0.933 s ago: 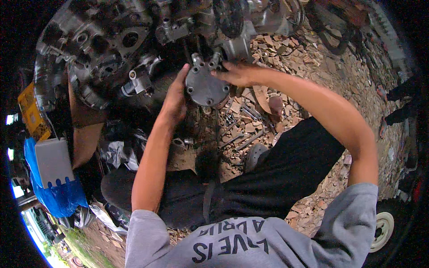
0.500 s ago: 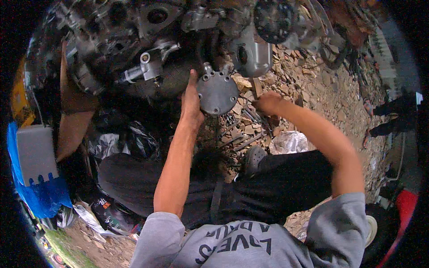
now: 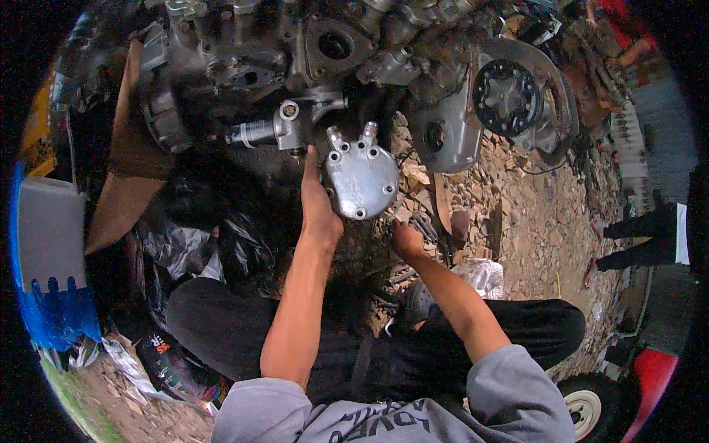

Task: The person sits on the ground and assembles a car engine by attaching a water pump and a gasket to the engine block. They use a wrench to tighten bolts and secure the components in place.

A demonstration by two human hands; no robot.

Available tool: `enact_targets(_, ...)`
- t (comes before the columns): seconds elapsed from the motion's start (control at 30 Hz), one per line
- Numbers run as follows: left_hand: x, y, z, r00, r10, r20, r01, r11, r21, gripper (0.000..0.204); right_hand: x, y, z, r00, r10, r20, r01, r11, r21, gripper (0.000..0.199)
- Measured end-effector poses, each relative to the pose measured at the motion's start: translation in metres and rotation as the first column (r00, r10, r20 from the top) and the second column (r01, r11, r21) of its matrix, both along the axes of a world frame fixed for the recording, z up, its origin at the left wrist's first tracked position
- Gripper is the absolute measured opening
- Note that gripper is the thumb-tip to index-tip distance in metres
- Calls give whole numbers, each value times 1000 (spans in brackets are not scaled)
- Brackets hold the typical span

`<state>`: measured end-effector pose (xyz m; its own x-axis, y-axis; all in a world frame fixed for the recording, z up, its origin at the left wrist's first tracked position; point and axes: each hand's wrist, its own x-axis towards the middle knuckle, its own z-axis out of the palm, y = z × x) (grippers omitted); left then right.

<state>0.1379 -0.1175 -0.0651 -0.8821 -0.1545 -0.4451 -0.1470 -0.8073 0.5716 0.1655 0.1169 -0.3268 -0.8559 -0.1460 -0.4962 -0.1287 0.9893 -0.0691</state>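
My left hand (image 3: 319, 207) is wrapped around the left edge of a roundish silver metal cover (image 3: 362, 181), its thumb pointing up along the side. Bolt holes run round the cover's rim, and two short pipe fittings stick up from its top. Just below and right of the cover, my right hand (image 3: 408, 240) is curled closed over several metal tools (image 3: 425, 225) on the stony ground. Whatever its fingers may hold is hidden. Beyond the cover sits a greasy engine (image 3: 332, 44), with a silver cylindrical fitting (image 3: 255, 134) on its near side.
A silver housing (image 3: 454, 144) and a dark bolted disc (image 3: 507, 98) stand on the right of the engine. Cardboard (image 3: 129, 188) and black plastic (image 3: 185, 247) lie to the left. A clear plastic bag (image 3: 484, 277) rests near my right knee. Another person's legs (image 3: 635, 240) show far right.
My right hand has moved left and nearer to me, away from the housing to beside the cover. My left hand keeps its hold; the cover now catches more light. The view has shifted.
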Motion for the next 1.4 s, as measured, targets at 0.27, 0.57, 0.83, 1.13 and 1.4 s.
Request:
enact_targets(0.27,3,-8,4,995,78,-68,-80,997,-24,61,7,3,-8,999,-34,-33,31,996,-82,37)
enact_targets(0.57,-5,-9,-11,990,34,-137,-22,996,89,57,7,-8,-30,856,-498,136,513,791,-334,38)
enact_targets(0.83,-12,16,2,998,-5,-60,10,996,92,59,21,-5,16,914,-385,-124,267,804,-531,22)
enact_targets(1.13,-28,28,15,991,-40,-131,52,995,90,56,-21,3,199,610,-713,-345,-19,422,-906,20)
enact_targets(1.4,-38,39,16,993,-78,-83,93,978,189,49,-5,-16,330,801,-598,22,29,2,-1000,34)
